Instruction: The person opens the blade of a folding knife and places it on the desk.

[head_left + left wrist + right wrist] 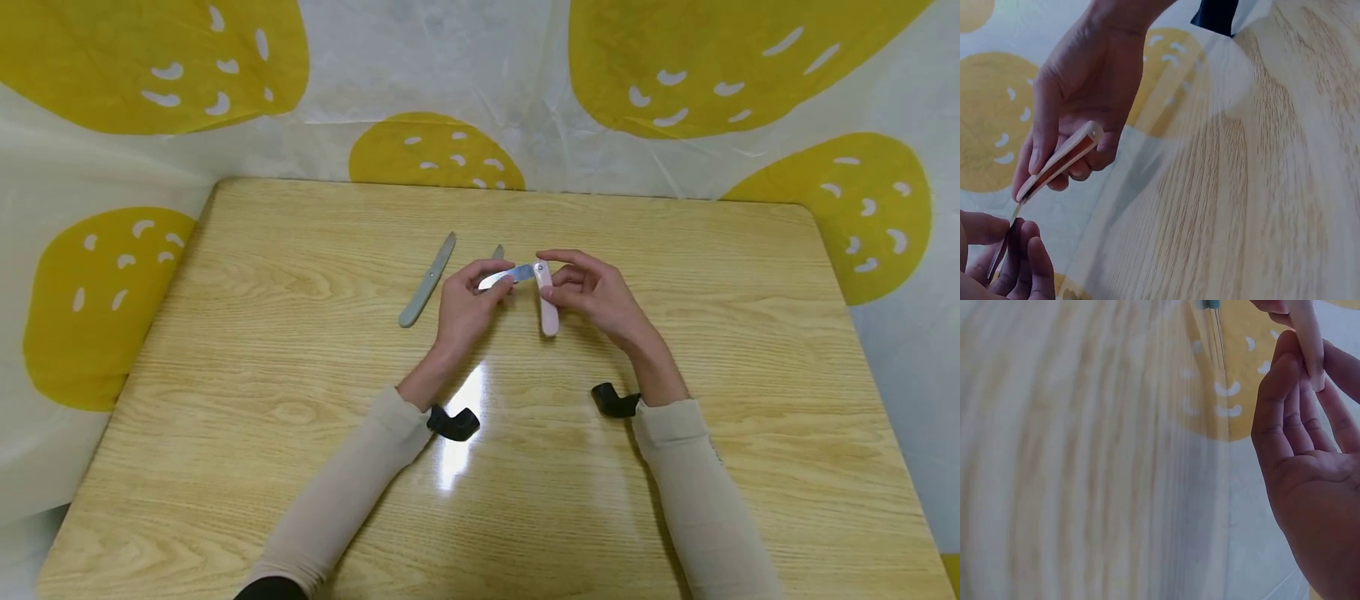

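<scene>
A folding knife with a pale pink handle (pixel 550 317) is held between both hands, its blade (pixel 519 272) swung out at an angle to the handle. My left hand (pixel 461 310) pinches the blade between thumb and fingers. With thumb and fingertips, my right hand (pixel 603 298) grips the handle. From the left wrist, the handle's slot faces the camera on the pink knife (pixel 1063 159). In the right wrist view, the handle (pixel 1307 340) sits between the right fingers. A grey-green folding knife (pixel 426 292) lies unfolded left of the left hand.
Behind the left hand, the tip of another blade (pixel 498 252) shows; its remainder is hidden. Everything lies on a wood-grain table (pixel 300 400), with a white sheet (pixel 435 58) printed with yellow shapes behind it. Black wrist mounts (pixel 455 423) sit at both cuffs.
</scene>
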`<action>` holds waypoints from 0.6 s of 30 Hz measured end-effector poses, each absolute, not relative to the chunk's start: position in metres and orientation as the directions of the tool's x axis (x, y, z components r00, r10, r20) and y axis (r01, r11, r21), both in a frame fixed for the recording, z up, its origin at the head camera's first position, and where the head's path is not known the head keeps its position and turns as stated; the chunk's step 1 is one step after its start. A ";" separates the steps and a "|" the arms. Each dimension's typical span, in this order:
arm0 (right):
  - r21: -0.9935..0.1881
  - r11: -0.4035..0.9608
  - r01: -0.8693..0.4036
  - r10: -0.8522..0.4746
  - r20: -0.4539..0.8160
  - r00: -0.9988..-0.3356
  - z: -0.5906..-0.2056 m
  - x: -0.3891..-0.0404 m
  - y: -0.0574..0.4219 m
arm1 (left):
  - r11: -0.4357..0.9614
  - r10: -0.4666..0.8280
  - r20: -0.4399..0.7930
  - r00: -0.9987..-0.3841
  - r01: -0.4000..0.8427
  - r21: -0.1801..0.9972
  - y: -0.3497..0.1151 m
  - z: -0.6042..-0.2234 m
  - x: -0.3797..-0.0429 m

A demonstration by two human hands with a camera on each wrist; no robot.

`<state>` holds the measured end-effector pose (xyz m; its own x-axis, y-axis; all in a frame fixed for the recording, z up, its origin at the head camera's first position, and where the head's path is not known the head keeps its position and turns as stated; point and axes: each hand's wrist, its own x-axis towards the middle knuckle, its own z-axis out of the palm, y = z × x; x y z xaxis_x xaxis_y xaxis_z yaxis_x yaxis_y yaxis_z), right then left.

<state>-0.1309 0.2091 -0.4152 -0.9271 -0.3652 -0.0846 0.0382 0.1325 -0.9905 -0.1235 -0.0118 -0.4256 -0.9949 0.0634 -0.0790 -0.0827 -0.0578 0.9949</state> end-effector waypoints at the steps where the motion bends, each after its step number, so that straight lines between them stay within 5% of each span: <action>1: -0.990 0.138 0.035 -0.366 -0.083 -0.927 -0.415 -0.131 0.209 | -0.066 0.058 -0.083 -0.995 -0.087 0.994 -0.011 -0.426 -0.124; 18: -0.974 0.212 0.083 -0.353 -0.155 -0.923 -0.413 -0.129 0.208 | 0.058 -0.016 -0.082 -0.997 -0.083 0.995 -0.014 -0.424 -0.123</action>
